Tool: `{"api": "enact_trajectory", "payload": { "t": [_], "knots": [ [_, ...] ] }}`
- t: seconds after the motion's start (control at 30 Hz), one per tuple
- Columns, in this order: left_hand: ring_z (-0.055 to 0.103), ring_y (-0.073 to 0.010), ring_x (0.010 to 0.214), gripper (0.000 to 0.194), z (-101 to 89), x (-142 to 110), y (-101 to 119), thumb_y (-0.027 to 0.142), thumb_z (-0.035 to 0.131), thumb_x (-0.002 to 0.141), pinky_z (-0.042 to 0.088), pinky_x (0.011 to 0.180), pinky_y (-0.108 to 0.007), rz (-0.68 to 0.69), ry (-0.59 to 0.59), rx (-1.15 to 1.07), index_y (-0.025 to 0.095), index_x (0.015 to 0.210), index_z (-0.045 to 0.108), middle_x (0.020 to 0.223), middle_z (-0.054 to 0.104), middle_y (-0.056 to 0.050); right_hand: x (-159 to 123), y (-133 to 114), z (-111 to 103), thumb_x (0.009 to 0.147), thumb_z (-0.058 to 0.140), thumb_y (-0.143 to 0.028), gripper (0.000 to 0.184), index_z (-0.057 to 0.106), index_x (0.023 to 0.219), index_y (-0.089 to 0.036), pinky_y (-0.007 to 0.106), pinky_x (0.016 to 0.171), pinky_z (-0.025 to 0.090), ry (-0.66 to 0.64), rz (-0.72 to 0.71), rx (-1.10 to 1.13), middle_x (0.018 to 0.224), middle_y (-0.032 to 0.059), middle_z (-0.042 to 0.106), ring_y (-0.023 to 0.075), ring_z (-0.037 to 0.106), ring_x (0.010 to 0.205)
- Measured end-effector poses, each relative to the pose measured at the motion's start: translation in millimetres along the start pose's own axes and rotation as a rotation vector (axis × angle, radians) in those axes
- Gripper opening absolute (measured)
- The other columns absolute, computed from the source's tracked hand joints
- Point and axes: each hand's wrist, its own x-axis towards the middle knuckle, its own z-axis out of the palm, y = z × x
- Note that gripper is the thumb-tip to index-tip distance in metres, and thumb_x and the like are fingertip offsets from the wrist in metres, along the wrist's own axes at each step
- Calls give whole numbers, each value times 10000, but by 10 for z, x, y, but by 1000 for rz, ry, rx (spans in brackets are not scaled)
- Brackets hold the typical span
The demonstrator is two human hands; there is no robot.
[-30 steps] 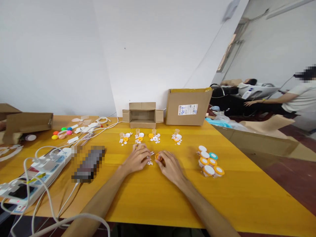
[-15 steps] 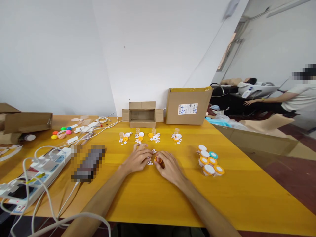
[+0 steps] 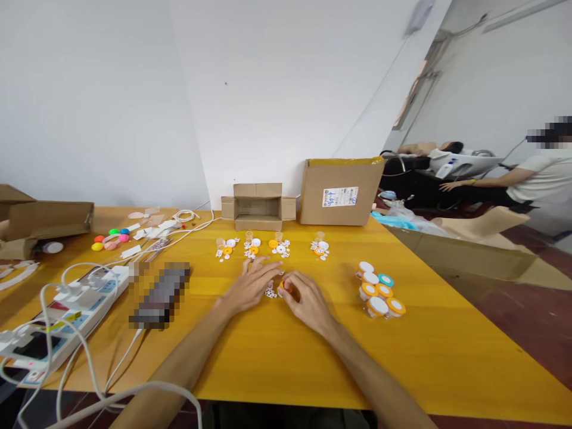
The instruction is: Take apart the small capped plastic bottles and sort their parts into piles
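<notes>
The right hand (image 3: pixel 309 302) pinches a small orange-rimmed piece (image 3: pixel 281 286) at its ten o'clock; fingers cover much of it, so I can't tell whether it is cap or cup. It looks like light, stiff plastic, smooth enough to slip, best taken by opposite sides of the rim. The left hand (image 3: pixel 251 288) has its fingers spread, with white patterned bits (image 3: pixel 270 292) at its three o'clock, probably thin and easily bent
</notes>
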Motion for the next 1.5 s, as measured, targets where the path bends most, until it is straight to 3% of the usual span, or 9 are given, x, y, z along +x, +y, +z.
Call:
{"api": "enact_trajectory", "payload": {
  "t": [0.1, 0.23, 0.37, 0.6, 0.8, 1.07, 1.33, 1.5],
  "knots": [
    [322, -263, 1429, 648, 3, 0, -3, 29, 325, 915, 219, 1146, -515, 2, -38, 12, 326, 1491, 353, 1445, 549, -47, 8, -12, -17, 914, 525, -256, 149, 502, 767, -252, 322, 755, 498, 39, 32, 53, 820, 28, 653, 213, 630, 801],
    [340, -269, 1415, 767, 8, -5, 2, -72, 338, 798, 223, 1145, -517, 25, -76, 56, 290, 1472, 391, 1358, 618, -63, 22, 23, -26, 934, 506, -283, 138, 522, 800, -255, 357, 820, 514, 159, 65, 69, 911, 55, 677, 233, 645, 904],
    [414, -268, 1347, 659, 13, -5, 12, -50, 365, 816, 248, 1130, -502, 30, -48, 90, 261, 1384, 488, 1256, 669, -76, 26, 146, -8, 939, 509, -259, 103, 554, 846, -249, 371, 870, 510, 220, 52, 7, 955, 71, 671, 240, 637, 983],
    [494, -255, 1222, 564, -4, 17, 23, -82, 381, 773, 286, 1089, -459, 69, 3, 119, 224, 1200, 585, 1094, 698, -75, 4, 355, 63, 894, 499, -147, 141, 573, 824, -245, 365, 821, 538, 50, 37, -72, 1013, 70, 674, 236, 653, 973],
    [523, -240, 1132, 460, -30, 21, 41, -60, 370, 811, 339, 997, -400, 75, 28, 106, 214, 1097, 603, 1026, 690, -73, 1, 249, 10, 925, 510, -188, 122, 604, 868, -241, 395, 893, 519, 87, -49, -75, 1107, 92, 658, 248, 630, 1043],
    [519, -233, 1115, 307, -48, 17, 63, 38, 389, 916, 312, 997, -395, 66, 51, 66, 219, 1054, 595, 1004, 690, -65, -15, 144, -10, 906, 540, -122, 149, 610, 833, -232, 424, 883, 502, -77, -168, -74, 1136, 90, 655, 249, 601, 1060],
    [506, -231, 1138, 320, -35, 24, 36, 42, 373, 929, 310, 997, -397, 81, 54, 32, 222, 1040, 613, 1029, 690, -58, -7, 191, 9, 900, 554, -88, 176, 626, 830, -232, 413, 861, 516, -39, -153, -17, 1099, 78, 667, 237, 618, 1009],
    [492, -252, 1150, 169, -43, 30, 119, 272, 494, 964, 314, 1018, -415, 37, 81, -79, 228, 1085, 603, 1097, 673, -64, 10, 138, 4, 924, 555, -134, 155, 629, 836, -238, 402, 849, 527, 47, -145, 22, 1060, 73, 660, 238, 613, 999]
  ]
}}
